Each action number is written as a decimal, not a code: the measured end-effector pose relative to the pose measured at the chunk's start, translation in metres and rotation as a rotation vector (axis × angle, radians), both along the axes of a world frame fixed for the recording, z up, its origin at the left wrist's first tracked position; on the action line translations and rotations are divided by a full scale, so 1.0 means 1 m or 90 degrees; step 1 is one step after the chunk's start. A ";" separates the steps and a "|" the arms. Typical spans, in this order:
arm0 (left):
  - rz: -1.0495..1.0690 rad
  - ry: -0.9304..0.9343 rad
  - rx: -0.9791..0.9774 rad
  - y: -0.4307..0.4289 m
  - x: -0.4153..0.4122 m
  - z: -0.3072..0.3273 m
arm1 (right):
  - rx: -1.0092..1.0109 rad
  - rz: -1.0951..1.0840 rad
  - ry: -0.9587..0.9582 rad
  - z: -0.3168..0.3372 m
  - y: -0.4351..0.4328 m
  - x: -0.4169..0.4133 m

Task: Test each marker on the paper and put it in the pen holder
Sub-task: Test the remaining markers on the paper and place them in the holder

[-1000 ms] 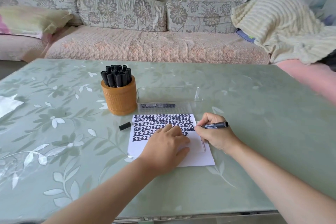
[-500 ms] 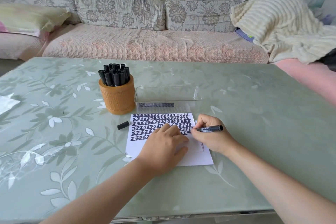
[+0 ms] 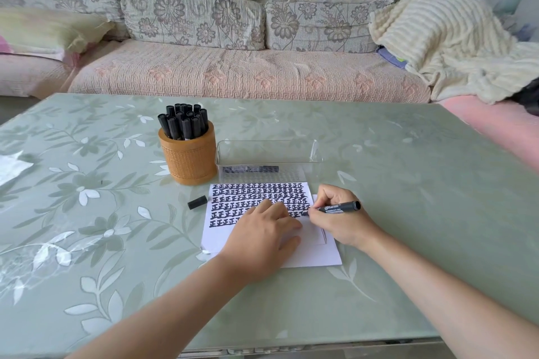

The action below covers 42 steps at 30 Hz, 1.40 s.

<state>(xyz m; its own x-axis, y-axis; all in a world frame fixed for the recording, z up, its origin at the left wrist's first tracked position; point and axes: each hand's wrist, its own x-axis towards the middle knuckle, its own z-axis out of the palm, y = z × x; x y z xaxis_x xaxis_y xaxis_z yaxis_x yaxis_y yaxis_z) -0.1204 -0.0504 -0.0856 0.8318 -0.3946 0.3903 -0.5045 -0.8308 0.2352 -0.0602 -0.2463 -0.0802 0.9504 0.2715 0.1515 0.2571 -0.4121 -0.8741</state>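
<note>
A white paper (image 3: 315, 253) lies on the green table, its upper part filled with rows of black marks. My left hand (image 3: 259, 239) presses flat on the paper and hides its middle. My right hand (image 3: 341, 218) grips a black marker (image 3: 339, 208), whose tip touches the paper at the right end of a row. The marker's black cap (image 3: 197, 202) lies on the table left of the paper. An orange pen holder (image 3: 189, 157) behind the paper's left corner holds several black markers (image 3: 183, 122). A clear plastic tray (image 3: 268, 159) behind the paper contains one marker (image 3: 250, 169).
The glass-topped table (image 3: 408, 213) has a floral pattern. A white scrap (image 3: 11, 166) lies at its left edge. A sofa (image 3: 233, 73) with cushions and a cream blanket (image 3: 449, 38) runs along the far side.
The marker in my right hand has dropped lower and flatter while its tip stays on the paper. My left hand keeps pressing the sheet.
</note>
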 end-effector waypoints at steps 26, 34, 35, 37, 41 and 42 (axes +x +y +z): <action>-0.025 -0.014 -0.007 0.002 0.002 -0.001 | 0.111 -0.034 0.043 0.012 -0.002 -0.001; -0.008 -0.008 -0.028 0.025 0.008 0.010 | 0.039 0.011 -0.005 0.029 0.020 -0.004; 0.020 -0.022 -0.031 0.032 0.010 0.014 | 0.034 0.019 -0.001 0.033 0.024 -0.005; 0.085 -0.040 -0.031 0.050 0.015 0.021 | 0.020 0.036 0.000 0.038 0.033 -0.006; 0.206 -0.019 -0.013 0.088 0.021 0.027 | 0.013 0.114 0.018 0.048 0.047 -0.008; 0.239 0.006 0.005 0.096 0.020 0.028 | -0.012 0.141 0.016 0.048 0.050 -0.008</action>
<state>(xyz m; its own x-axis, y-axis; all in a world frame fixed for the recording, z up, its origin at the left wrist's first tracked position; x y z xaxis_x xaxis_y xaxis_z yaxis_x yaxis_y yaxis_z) -0.1001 0.0455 -0.0580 0.9226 -0.0646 0.3802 -0.1626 -0.9592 0.2314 -0.0682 -0.1965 -0.0317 0.8705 0.4772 0.1206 0.3210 -0.3648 -0.8740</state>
